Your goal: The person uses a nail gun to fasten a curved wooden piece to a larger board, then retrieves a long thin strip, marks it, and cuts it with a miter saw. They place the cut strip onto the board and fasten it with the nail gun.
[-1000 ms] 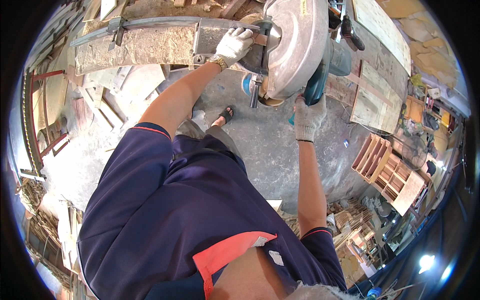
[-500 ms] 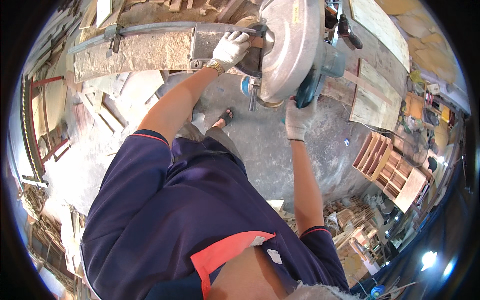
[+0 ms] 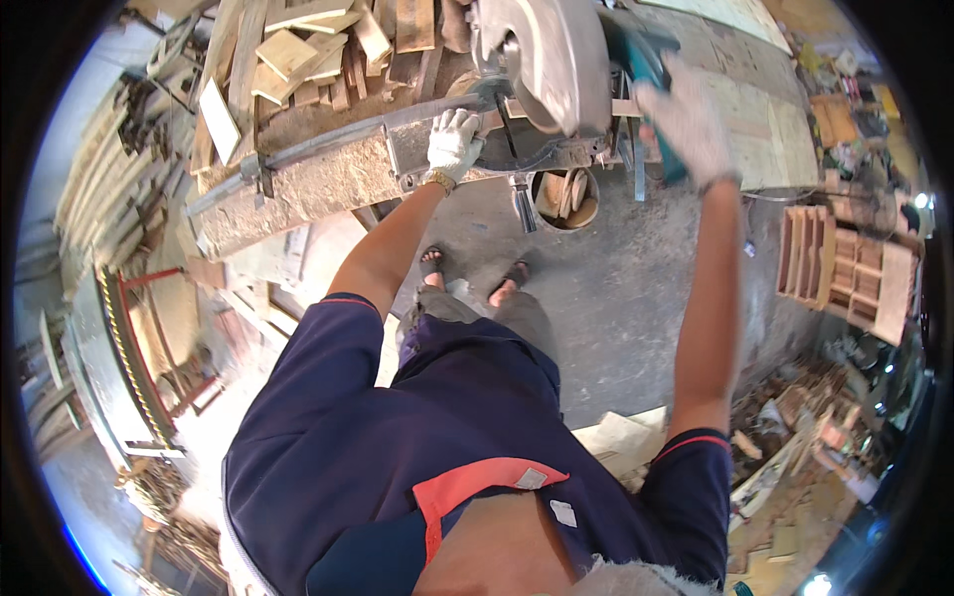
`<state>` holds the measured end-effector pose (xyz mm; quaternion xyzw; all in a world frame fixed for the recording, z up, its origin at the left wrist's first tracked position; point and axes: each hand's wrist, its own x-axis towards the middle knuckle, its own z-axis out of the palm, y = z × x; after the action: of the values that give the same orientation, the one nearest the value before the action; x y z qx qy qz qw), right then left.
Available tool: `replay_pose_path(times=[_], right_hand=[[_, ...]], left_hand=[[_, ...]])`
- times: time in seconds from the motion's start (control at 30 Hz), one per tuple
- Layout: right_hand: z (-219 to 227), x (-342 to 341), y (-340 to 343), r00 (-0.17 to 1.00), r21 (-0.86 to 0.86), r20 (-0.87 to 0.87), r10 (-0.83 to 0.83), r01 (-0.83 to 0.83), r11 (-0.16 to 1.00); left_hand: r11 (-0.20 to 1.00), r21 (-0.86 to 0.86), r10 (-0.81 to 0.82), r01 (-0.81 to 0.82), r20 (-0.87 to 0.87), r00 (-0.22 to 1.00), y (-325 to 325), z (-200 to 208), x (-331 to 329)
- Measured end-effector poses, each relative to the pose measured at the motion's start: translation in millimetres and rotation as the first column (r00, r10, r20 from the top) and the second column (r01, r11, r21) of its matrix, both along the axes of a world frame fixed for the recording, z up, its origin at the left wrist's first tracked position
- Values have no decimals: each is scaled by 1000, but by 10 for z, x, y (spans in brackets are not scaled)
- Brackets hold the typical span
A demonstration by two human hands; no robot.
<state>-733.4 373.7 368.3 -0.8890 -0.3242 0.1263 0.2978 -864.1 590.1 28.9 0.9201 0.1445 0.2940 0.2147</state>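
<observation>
The big grey round metal saw (image 3: 542, 60) is now sitting higher up, near the top middle of the frame, and its teal handle (image 3: 646, 74) is raised more than it was a moment ago. The right hand in a white glove (image 3: 688, 117) is now reaching up high in the upper right part of the frame, with its fingers wrapped tight around that teal handle. The left hand in a white glove (image 3: 452, 144) is staying in the same spot, pressing down flat on the long grey dusty saw table (image 3: 308, 184) just left of the saw; its fingers are spread and are not closing on anything. Under the saw, in the upper middle of the frame, a round bucket (image 3: 564, 195) is standing on the grey floor (image 3: 616, 298), and cut wooden pieces (image 3: 568, 189) are lying inside it. At the right side, a wooden crate with slots (image 3: 845, 268) is sitting on the floor. More flat wooden offcuts (image 3: 308, 50) are piling up at the top left behind the table.
</observation>
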Motion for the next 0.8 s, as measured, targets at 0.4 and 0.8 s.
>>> replay_pose_path(times=[0.4,0.8], right_hand=[[-1691,-118,-1507,891,654,-451,53,290,698],[-4002,-3894,-6688,-597,-650,-600,-533,752,-111]], left_hand=[[906,-302,-335,296,-86,938,-1860,305,-1021],[994,97,74,-53,-231,970,-2713,173,808]])
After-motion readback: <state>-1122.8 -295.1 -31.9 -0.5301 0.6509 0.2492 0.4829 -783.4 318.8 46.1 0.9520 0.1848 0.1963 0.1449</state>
